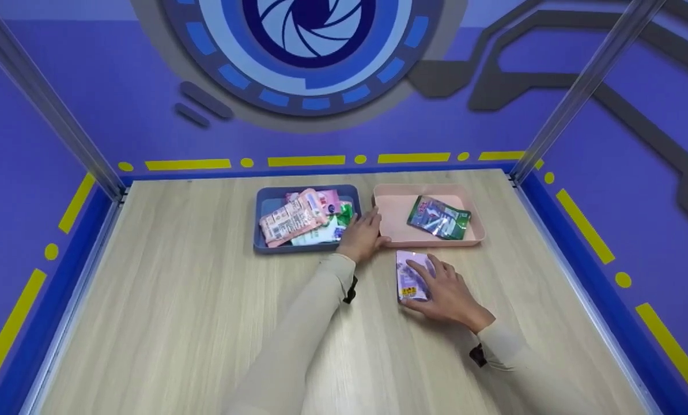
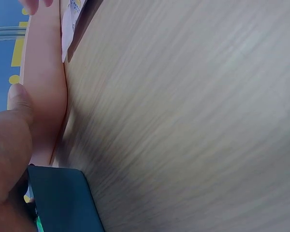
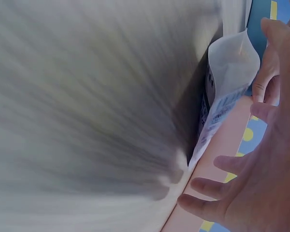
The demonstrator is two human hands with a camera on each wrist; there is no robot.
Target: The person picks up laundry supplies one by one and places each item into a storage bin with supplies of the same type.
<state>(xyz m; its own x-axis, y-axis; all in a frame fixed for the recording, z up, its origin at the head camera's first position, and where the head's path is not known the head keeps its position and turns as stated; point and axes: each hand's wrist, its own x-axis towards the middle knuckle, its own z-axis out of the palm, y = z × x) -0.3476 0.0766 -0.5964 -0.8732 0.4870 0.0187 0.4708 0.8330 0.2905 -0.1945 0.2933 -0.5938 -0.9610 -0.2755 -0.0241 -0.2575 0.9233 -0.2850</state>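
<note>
My left hand (image 1: 360,235) reaches between a blue tray (image 1: 256,222) and a pink tray (image 1: 430,243). Its fingers touch the pink tray's left side, and its thumb (image 2: 20,99) lies against that tray's front wall. Over a purple pouch (image 1: 407,271) on the table, my right hand (image 1: 449,293) has its fingers spread, with the thumb at the pouch's near edge. The pouch's pale end (image 3: 234,58) shows tilted in the right wrist view, where the fingers stand apart. A green pouch (image 1: 439,218) lies inside the pink tray.
Several packets fill the blue tray, among them a pink one (image 1: 292,219) on top of a white and green one (image 1: 321,232). Both trays stand near the back of the wooden table (image 1: 177,300). Blue walls (image 1: 90,86) with metal posts (image 1: 586,86) surround it.
</note>
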